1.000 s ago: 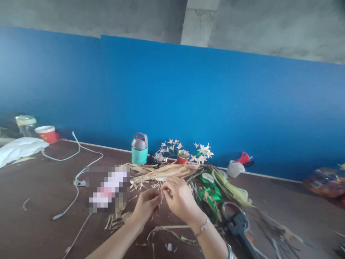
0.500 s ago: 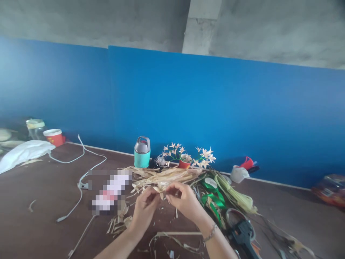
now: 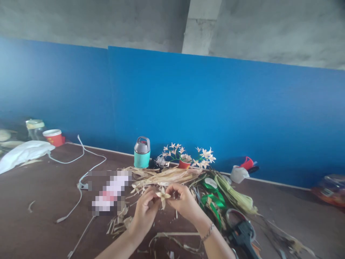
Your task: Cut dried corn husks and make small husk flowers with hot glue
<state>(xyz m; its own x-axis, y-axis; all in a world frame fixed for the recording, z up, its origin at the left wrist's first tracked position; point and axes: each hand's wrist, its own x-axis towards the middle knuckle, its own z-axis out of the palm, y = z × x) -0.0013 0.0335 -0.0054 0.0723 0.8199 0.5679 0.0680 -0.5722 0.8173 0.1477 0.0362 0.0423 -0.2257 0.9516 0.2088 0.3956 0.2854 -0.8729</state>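
Observation:
Between my two hands is a small cream flower (image 3: pixel 163 195) of dried husk, its pointed petals spread toward me. My left hand (image 3: pixel 147 208) pinches it from the left, fingers closed. From the other side my right hand (image 3: pixel 183 201) grips it, thumb and forefinger at a petal's edge. A bundle of dried husk strips (image 3: pixel 172 176) lies just beyond the hands. Finished-looking husk flowers (image 3: pixel 206 155) on green stems rise from a red cup (image 3: pixel 184 162) behind it.
Green ribbon (image 3: pixel 215 201), pale green stalks (image 3: pixel 237 194) and a black glue gun (image 3: pixel 244 233) lie to the right. A teal flask (image 3: pixel 142 154) stands at the back. White cable (image 3: pixel 81 180) winds across the left. Husk scraps (image 3: pixel 121 221) lie near my left wrist. A blue partition (image 3: pixel 215 104) borders the table.
The flower has turned, so its open petals now face me. Both hands stay in nearly the same place, with the fingers slightly shifted.

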